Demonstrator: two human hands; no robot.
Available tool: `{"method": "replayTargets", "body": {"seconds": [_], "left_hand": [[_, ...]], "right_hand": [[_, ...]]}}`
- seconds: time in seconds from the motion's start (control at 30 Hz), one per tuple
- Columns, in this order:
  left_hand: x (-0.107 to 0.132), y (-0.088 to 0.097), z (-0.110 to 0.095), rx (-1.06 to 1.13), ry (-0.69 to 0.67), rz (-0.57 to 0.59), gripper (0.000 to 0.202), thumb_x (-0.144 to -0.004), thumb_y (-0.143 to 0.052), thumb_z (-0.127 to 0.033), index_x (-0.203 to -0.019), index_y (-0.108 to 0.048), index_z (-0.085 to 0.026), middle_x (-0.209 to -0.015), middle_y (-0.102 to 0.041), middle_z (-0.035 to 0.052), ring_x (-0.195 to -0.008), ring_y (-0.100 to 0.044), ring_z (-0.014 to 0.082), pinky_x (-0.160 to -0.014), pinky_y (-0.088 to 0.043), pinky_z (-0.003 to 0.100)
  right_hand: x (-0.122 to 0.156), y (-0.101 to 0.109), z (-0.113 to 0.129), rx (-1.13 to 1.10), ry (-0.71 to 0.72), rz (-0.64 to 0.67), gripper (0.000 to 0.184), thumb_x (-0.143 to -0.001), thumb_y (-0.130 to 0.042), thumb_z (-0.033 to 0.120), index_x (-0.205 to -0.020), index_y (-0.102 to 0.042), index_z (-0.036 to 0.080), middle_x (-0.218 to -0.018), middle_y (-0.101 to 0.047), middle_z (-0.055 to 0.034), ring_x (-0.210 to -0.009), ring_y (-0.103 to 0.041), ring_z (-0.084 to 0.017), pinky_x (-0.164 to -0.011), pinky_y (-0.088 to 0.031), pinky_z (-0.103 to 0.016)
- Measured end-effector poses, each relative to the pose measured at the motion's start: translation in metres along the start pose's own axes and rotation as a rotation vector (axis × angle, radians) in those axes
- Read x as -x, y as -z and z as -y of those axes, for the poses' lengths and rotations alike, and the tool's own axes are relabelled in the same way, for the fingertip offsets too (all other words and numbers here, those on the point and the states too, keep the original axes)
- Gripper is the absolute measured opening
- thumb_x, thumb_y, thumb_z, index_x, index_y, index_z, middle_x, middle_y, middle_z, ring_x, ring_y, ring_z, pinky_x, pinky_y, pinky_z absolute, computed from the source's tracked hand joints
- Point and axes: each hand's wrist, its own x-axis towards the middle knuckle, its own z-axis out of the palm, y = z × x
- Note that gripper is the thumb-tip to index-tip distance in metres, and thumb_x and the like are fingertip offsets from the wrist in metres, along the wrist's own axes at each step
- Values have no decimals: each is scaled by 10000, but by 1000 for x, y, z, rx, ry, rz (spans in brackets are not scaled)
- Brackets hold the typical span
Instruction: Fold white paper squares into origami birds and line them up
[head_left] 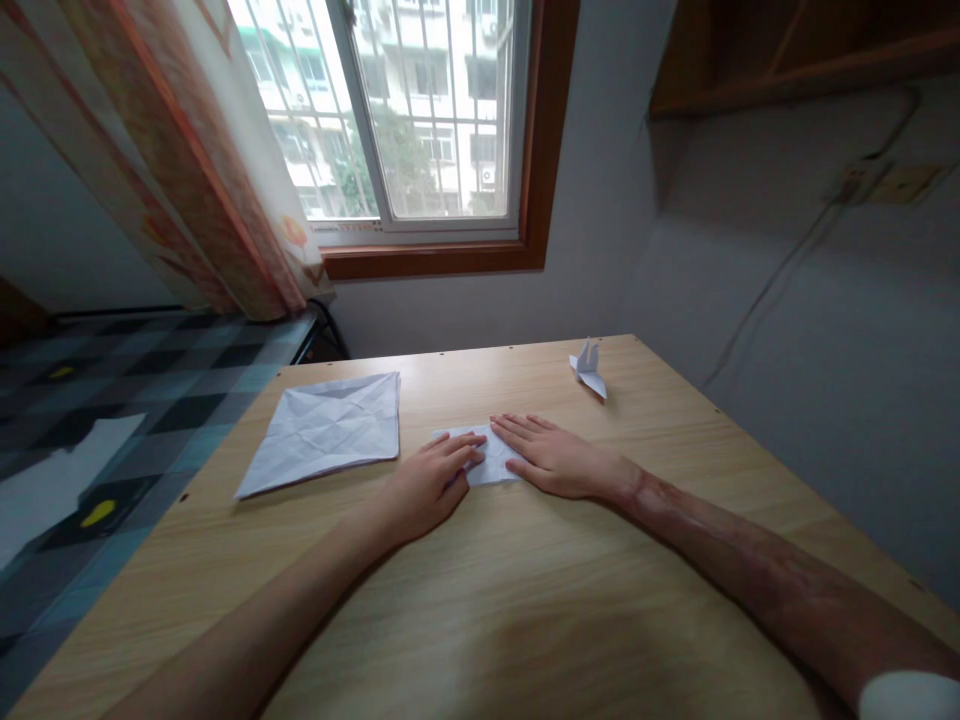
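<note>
left hand (435, 482) rests on small paper (493, 461); right hand (556, 457) likewise

No text, label, brand, number or sign can be read. On the bottom rail (450, 234) of the sliding window (442, 130), tiny marks (364, 228) are too blurred to make out.

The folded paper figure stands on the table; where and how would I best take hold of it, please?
The folded paper figure is probably best pinched lightly by its upright points, from above, with the nearer right hand: they stand up, while a flap slants down on the near side.
</note>
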Motion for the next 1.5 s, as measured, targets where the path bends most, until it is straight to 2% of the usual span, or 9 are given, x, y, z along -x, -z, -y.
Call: {"method": "replayTargets", "body": {"seconds": [0.3, 0.5, 0.63, 0.87, 0.97, 1.13, 1.33, 1.4, 1.5], "left_hand": [[0, 3, -6, -37, -13, -3, 293, -1100, -577, -357, -1331, -711, -237, -1609, -647, 135, -1485, -631, 293, -1321, -425, 589], [0, 4, -9, -84, -30, -59, 287, -1092, -582, -349, -1321, -728, -255, -1604, -650, 117, -1450, -651, 296, -1333, -412, 582], [-2, 1, -9, -132, -117, -79, 331, -1131, -510, -274, -1405, -697, -274, -1655, -604, 96, -1459, -632, 297, -1252, -508, 535], [-2, 5, -13, -90, -201, -5, 303, -1087, -517, -222, -1279, -749, -256, -1413, -773, 89, -1281, -737, 286, -1145, -575, 493], [-2, 11, -19, -112, -128, -83, 205, -1053, -601, -348, -1108, -763, -236, -1320, -799, 109, -1256, -744, 310, -1157, -558, 515], [-3, 12, -26, -284, -7, -99, 507, -939, -717, -706, -1041, -752, -211, -1204, -798, 159, -1187, -731, 394, -1073, -568, 595], [-4, 15, -25, -331, 24, -65, 211, -930, -732, -395, -1022, -743, -206, -1199, -763, 130, -1053, -734, 317, -935, -609, 471], [-3, 18, -22, -343, -17, -22, 110, -954, -672, -298, -963, -724, -201, -1061, -764, 108, -954, -736, 278, -830, -596, 403], [-1, 21, -17, -336, -32, -27, 203, -1041, -545, -245, -894, -677, -201, -875, -732, 70, -785, -704, 218, -698, -518, 320]], "right_hand": [[-33, -5, -13, 4, -110, -34, 540, -1178, -427, 362, -1712, -457, 288, -1802, -385, -92, -1683, -364, -303, -1373, -291, -590], [-34, -9, -17, -52, -104, -138, 458, -1157, -455, 286, -1581, -628, 301, -1723, -526, -90, -1625, -464, -275, -1339, -362, -564], [-32, -8, -14, -60, -86, -172, 468, -1092, -496, 189, -1522, -672, 244, -1671, -585, -121, -1577, -522, -278, -1324, -389, -537], [-28, -2, -10, -110, -38, -224, 456, -923, -610, 94, -1344, -725, 228, -1558, -676, -124, -1443, -626, -280, -1252, -457, -490], [-28, 0, -5, -136, 11, -271, 356, -903, -643, 100, -1213, -737, 250, -1493, -717, -99, -1389, -654, -273, -1226, -475, -469], [-27, 7, 4, -118, 42, -277, 255, -852, -663, 100, -1054, -708, 249, -1419, -750, -91, -1345, -655, -299, -1221, -446, -482], [-25, 12, 8, -4, 63, -286, 87, -919, -678, 192, -991, -699, 236, -1011, -730, -73, -982, -655, -272, -1105, -476, -462], [-24, 13, 8, -5, 97, -297, 86, -944, -710, 257, -1025, -705, 228, -994, -708, -74, -970, -643, -272, -1057, -493, -454], [-22, 14, 7, -47, 138, -289, 318, -935, -809, 406, -1175, -699, 228, -1145, -739, -105, -1096, -661, -308, -1058, -500, -476]]}}
